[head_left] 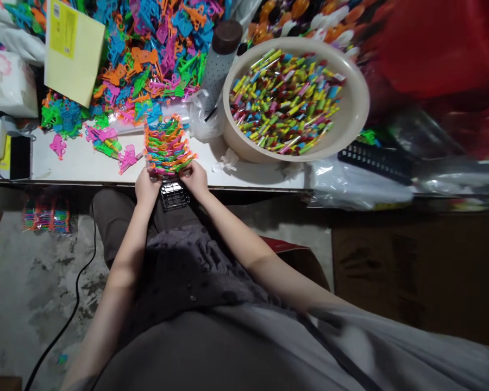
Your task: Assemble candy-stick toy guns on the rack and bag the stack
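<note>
My left hand (147, 188) and right hand (195, 178) are holding, fingers curled narrow, the two near corners of a row of colourful plastic pieces (168, 145) at the bench (264, 180)'s front edge. A black wire rack (175, 195) is jutting bare past that edge toward me, so I am judging the row only partly built. Left of it, loose pieces (128, 157) are lying unstacked; beyond, a large heap (146, 57) is spreading away from the front edge.

The person's left hand (148, 187) and right hand (195, 178) make 2. There are 1 stack of plastic pieces (169, 144), 1 wire rack (176, 195), 1 basin (361, 106), 1 lidded bottle (222, 60), 1 black phone (20, 157). The heaped pieces (144, 60) are too many to count.
</note>
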Tool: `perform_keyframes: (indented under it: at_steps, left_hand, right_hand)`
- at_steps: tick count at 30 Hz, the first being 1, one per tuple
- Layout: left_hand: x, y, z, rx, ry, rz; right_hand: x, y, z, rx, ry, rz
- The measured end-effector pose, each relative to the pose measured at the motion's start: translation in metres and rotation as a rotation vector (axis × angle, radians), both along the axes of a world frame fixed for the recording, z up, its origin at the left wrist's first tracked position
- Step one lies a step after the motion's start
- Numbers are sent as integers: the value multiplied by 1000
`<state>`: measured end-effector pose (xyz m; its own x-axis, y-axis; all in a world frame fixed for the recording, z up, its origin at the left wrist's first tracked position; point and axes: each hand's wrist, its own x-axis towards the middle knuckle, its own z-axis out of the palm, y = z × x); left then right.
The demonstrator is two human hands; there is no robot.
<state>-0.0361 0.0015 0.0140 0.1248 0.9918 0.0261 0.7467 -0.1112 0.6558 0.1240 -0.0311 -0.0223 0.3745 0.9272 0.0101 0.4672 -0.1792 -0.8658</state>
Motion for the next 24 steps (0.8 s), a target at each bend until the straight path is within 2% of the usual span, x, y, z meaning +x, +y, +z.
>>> perform_keyframes:
  at_steps: [4, 9, 15, 20, 24]
  left_hand:
    - [2, 0, -7, -37, -62, 41]
    - [7, -8, -11, -31, -103, 113]
    - [14, -17, -14, 8, -119, 174]
    - [11, -15, -12, 29, -132, 142]
    - [7, -11, -5, 107, -55, 48]
  right_hand:
    - [-4, -1, 8, -14, -30, -20]
    - [-9, -2, 17, -113, -70, -66]
    - [-10, -1, 15, -128, -86, -58]
    - [-9, 0, 12, -124, -87, -65]
    - [-8, 0, 12, -119, -73, -24]
